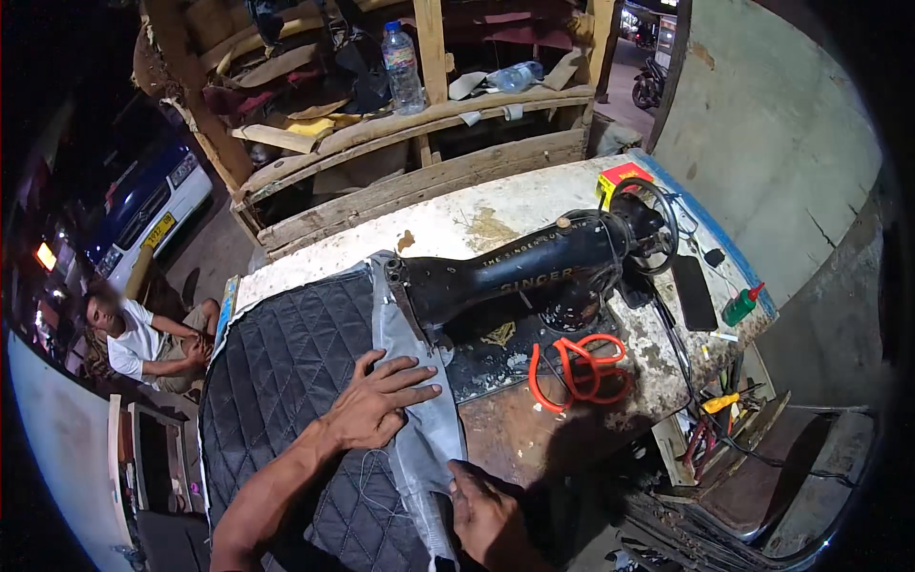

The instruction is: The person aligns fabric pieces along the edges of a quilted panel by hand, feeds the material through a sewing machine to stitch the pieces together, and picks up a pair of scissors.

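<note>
A black quilted cloth [286, 353] with diamond stitching spreads over the left of the table and hangs down toward me. Along its right edge runs a strip of smooth grey fabric [396, 329], reaching up under the head of a black sewing machine [515, 272]. My left hand [381, 405] lies flat on the strip just in front of the needle area, fingers spread. Lower down, my right hand [488, 520] grips the strip's right edge between thumb and fingers. Loose pale thread [367, 477] curls on the quilting below my left hand.
Orange-red tubing [577, 372] lies coiled right of the strip. A phone [694, 293], a green bottle [742, 305] and a yellow-red box [624, 179] stand farther right. A drawer with a yellow-handled tool [721, 402] juts out. Someone sits [152, 343] at the left.
</note>
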`<state>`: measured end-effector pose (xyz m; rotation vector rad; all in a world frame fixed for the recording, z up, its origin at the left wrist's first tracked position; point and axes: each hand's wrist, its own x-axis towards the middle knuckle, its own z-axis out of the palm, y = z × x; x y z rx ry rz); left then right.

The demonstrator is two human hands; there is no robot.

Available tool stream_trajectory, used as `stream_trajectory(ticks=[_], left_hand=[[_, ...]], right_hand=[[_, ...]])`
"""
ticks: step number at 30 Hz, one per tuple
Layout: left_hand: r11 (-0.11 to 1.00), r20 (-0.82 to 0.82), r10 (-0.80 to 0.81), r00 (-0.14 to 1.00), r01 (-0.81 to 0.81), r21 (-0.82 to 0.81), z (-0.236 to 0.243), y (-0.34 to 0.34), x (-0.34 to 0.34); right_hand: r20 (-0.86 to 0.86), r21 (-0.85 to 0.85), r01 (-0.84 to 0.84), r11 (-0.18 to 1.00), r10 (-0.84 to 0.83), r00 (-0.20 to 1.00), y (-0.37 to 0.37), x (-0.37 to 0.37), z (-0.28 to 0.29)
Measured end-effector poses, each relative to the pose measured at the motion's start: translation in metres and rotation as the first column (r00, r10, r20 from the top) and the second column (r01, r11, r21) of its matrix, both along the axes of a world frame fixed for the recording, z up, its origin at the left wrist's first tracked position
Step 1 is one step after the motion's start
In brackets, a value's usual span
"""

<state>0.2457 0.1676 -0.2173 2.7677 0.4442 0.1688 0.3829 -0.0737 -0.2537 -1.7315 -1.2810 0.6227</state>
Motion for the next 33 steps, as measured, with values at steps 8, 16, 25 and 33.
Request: stream_trajectory(ticks=[8, 16, 25, 33], left_hand=[[1.0, 0.053, 0.001, 0.999, -0.002, 0.026, 0.003, 0.022, 0.005], [0.999, 0.064, -0.007, 0.998, 0.004, 0.05, -0.004, 0.044, 0.007], [0.995, 0.097, -0.045, 0.994, 0.036, 0.094, -0.004, 0.055, 0.003], [0.998, 0.062, -0.022, 0.998, 0.025, -0.052, 0.025, -0.021, -0.005]], right_hand=[[0.019, -0.067, -0.022, 0.998, 0.024, 1.0, 0.021, 0.011, 0.025], [0.04, -0.018, 0.01, 1.0, -0.009, 0.999, 0.042, 0.012, 0.016], [0.027, 0.027, 0.01, 1.0, -0.011, 1.0, 0.047, 0.01, 0.033], [0.002, 0.009, 0.022, 1.0, -0.022, 1.0, 0.028, 0.003, 0.035]])
